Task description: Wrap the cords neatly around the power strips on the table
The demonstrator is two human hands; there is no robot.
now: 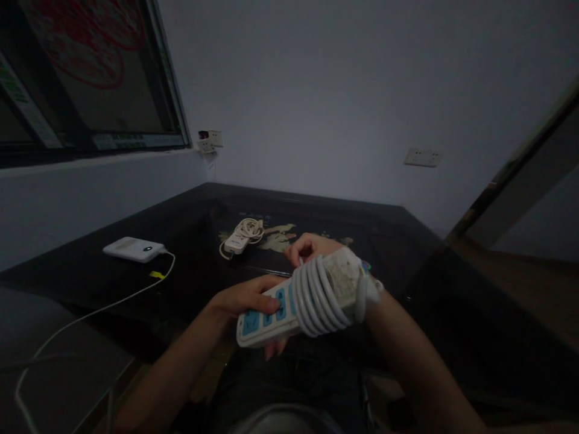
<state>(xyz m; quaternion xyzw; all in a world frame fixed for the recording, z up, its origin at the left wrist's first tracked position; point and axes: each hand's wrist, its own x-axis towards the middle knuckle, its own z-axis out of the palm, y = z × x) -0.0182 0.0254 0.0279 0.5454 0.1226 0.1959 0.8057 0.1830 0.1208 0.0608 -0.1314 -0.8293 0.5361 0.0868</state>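
My left hand (246, 299) grips the near end of a white power strip (266, 316) with blue sockets, thumb on top and fingers underneath. Its thick white cable (316, 295) is wound in several turns round the strip's far half. My right hand (310, 247) curls over the far end of the strip behind the coils, fingers bent, touching the cable. I hold the strip just above the near edge of a dark table (190, 241).
On the table lie a white power bank (134, 248) with a thin white cable (104, 307) trailing left, and a small beige power strip with a bundled cord (242, 235). Wall sockets (422, 157) sit on the far wall; a window (90, 72) is at left.
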